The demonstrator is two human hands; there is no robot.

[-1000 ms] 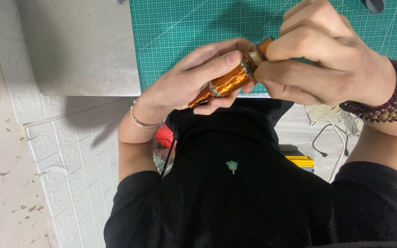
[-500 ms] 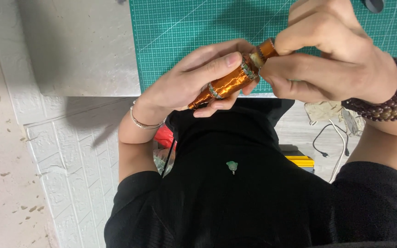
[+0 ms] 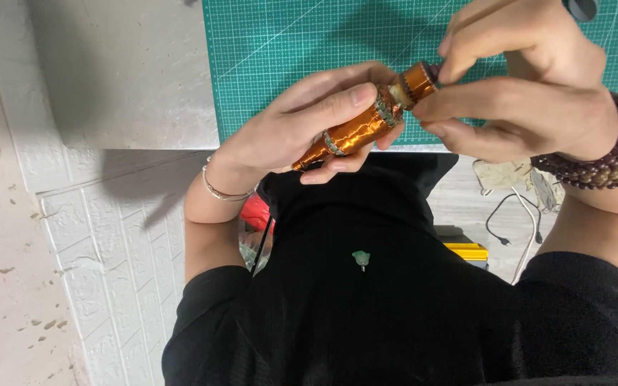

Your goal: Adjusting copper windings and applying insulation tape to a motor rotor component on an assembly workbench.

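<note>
My left hand point(image 3: 302, 125) is wrapped around the body of a shiny orange-copper pen-like tube point(image 3: 352, 132) with silver rings, held at a slant over the near edge of a green cutting mat point(image 3: 280, 50). My right hand point(image 3: 516, 86), with a brown bead bracelet at the wrist, pinches the short orange cap piece point(image 3: 418, 80) at the tube's upper end. A pale gap shows between the cap piece and the body. A thin silver bangle circles my left wrist.
The green mat lies on a pale stone-look tabletop point(image 3: 130, 71). Below is my black shirt point(image 3: 409, 307) with a small green pendant. A yellow object point(image 3: 466, 250), a black cable point(image 3: 502, 214) and a red object point(image 3: 257, 213) lie on the floor near my body.
My right hand has risen and shifted up-right with the cap piece, so the cap end now sits a little apart from the tube body. The left hand has held steady.
</note>
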